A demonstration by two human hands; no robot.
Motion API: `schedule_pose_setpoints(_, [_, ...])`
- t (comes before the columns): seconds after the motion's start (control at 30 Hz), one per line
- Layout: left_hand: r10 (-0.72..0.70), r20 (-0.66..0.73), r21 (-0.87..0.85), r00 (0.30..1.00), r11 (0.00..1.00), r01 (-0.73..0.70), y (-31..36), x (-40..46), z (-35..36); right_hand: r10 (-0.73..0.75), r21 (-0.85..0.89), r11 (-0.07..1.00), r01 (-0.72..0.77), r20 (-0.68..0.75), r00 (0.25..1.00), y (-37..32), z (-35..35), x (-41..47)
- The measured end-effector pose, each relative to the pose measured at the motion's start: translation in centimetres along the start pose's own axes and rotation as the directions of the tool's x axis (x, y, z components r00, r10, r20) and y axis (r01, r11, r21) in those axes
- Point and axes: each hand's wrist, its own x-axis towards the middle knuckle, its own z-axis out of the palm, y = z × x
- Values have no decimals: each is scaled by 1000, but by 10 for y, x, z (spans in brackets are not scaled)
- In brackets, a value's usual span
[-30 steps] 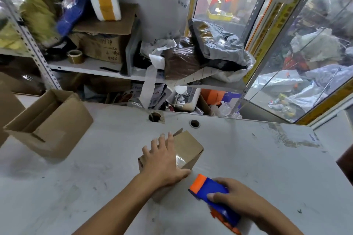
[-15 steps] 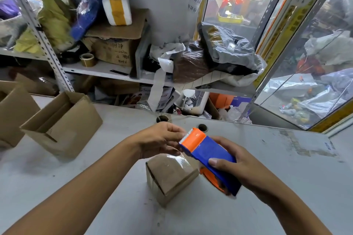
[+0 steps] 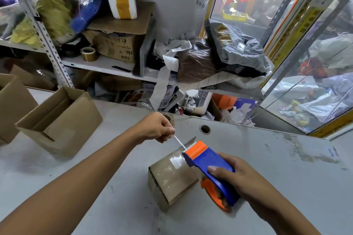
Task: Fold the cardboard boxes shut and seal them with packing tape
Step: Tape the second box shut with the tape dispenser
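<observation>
The small box (image 3: 172,177) in front of you is closed, its top glossy with clear tape, sitting on the tabletop (image 3: 267,168) with its long axis running from 7 toward 1 o'clock. Your right hand (image 3: 235,177) grips the blue and orange tape dispenser (image 3: 208,166) just above the box's 1 o'clock end, cutter pointing to 11. Your left hand (image 3: 156,128) pinches the strip of tape (image 3: 179,142) drawn out toward 11. An open box (image 3: 63,120) sits at 9 o'clock, well apart; bare tabletop lies at 3.
</observation>
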Motion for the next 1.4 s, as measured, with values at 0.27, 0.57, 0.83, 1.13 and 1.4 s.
schedule_pose_setpoints(0.27, [-95, 36, -101, 995, 990, 98, -40, 25, -4, 131, 39, 991, -130, -34, 991, 11, -1, 1])
schedule_pose_setpoints(0.57, [-115, 122, -237, 986, 961, 142, -58, 37, 10, 160, 34, 987, -158, -66, 985, 12, 3, 4])
schedule_pose_setpoints(0.83, [-177, 263, -165, 948, 960, 225, -76, 31, 41, 183, -10, 983, -185, -96, 978, 26, 7, 11])
schedule_pose_setpoints(1.13, [12, -8, 72, 1000, 997, -12, -68, 15, 55, 207, -17, 978, -210, -109, 972, 33, 6, 10])
schedule_pose_setpoints(1.4, [60, 340, 362, 938, 913, -190, -24, -42, 57, 201, -38, 978, -206, -107, 974, 38, 5, 12])
